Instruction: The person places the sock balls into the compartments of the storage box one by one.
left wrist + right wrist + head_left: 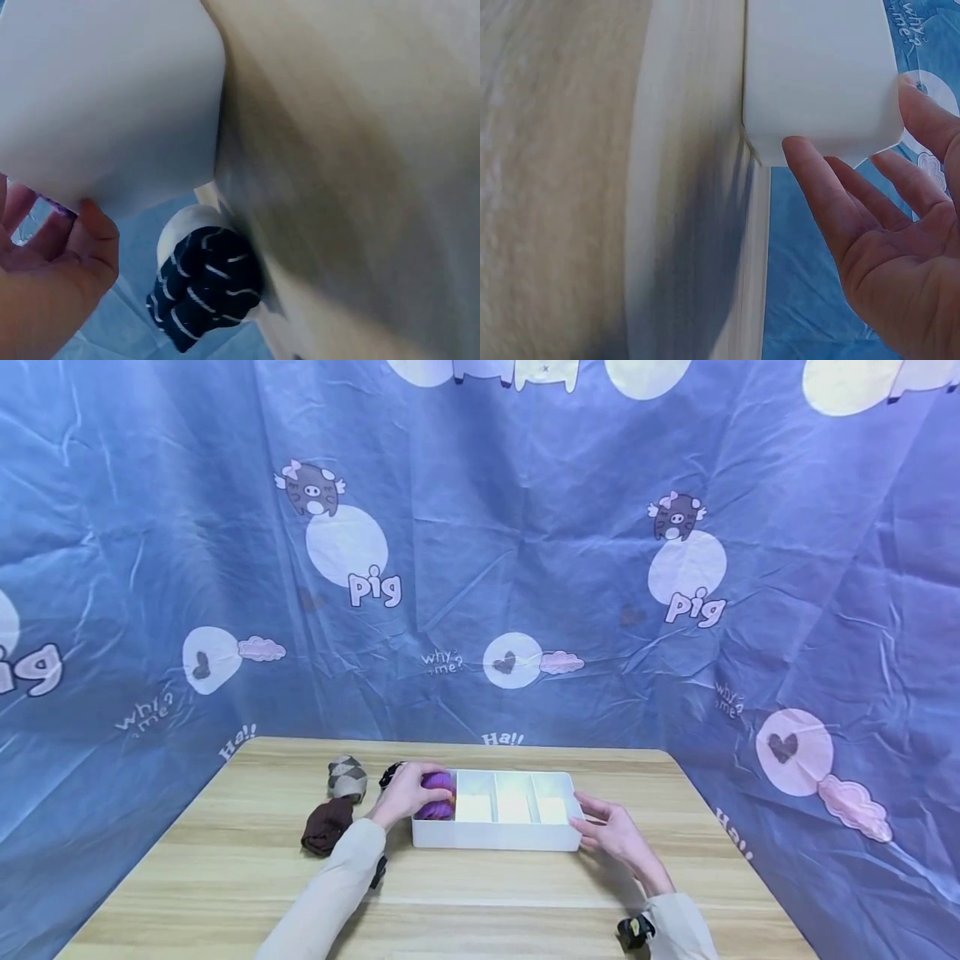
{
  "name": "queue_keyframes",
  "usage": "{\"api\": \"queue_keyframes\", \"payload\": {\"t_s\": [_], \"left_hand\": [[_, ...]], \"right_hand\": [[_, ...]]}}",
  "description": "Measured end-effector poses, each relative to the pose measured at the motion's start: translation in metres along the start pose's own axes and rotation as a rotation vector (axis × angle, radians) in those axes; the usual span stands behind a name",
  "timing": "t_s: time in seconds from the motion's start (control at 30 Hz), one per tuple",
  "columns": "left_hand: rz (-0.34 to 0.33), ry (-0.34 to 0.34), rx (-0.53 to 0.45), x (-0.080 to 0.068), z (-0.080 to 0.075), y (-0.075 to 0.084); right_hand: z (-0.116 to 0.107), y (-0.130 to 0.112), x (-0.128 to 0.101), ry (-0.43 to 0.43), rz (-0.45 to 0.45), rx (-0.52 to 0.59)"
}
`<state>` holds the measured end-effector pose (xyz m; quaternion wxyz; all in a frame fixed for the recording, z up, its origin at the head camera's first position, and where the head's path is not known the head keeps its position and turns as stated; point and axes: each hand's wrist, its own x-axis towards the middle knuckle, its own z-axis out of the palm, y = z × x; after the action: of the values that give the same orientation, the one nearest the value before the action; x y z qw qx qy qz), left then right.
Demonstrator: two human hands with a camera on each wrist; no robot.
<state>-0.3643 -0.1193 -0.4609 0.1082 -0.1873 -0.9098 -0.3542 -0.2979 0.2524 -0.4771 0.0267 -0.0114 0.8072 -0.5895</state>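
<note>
A white divided tray (495, 839) sits mid-table. My left hand (405, 793) reaches into its leftmost compartment, fingers curled round a purple sock roll (438, 781). In the left wrist view my left hand's (52, 277) thumb lies against the tray wall (112, 97), with a sliver of purple behind it. My right hand (607, 827) is at the tray's right end, fingers straight and touching its corner. The right wrist view shows that right hand (885, 240) open beside the tray (817, 75). The other compartments look empty.
Left of the tray lie a grey argyle sock roll (347, 777), a brown sock roll (327, 825) and a black white-striped sock roll (206, 289). The wooden table (225, 877) is ringed by a blue cartoon-print cloth (525, 568) at the back and sides.
</note>
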Motion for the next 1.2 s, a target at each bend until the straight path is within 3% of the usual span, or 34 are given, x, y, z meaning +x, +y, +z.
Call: {"api": "queue_keyframes", "payload": {"t_s": [0.13,0.4,0.5,0.77,1.03,1.2], "left_hand": [[0.041,-0.009,0.051,0.001,-0.002,0.002],[0.015,-0.072,0.061,0.004,-0.004,0.002],[0.018,-0.056,0.015,0.002,-0.005,0.001],[-0.066,-0.01,-0.138,-0.009,-0.011,-0.002],[-0.111,0.079,-0.215,-0.02,-0.027,-0.001],[-0.124,0.091,-0.283,-0.027,-0.038,-0.007]], "right_hand": [[0.0,-0.001,0.0,0.002,0.0,0.006],[0.0,0.001,0.001,-0.009,-0.002,0.008],[0.0,0.002,0.001,-0.009,-0.005,0.015],[0.001,0.003,-0.001,-0.012,-0.004,0.004],[0.0,-0.001,0.002,-0.013,-0.005,-0.003],[-0.001,-0.001,0.002,0.003,0.0,-0.008]]}}
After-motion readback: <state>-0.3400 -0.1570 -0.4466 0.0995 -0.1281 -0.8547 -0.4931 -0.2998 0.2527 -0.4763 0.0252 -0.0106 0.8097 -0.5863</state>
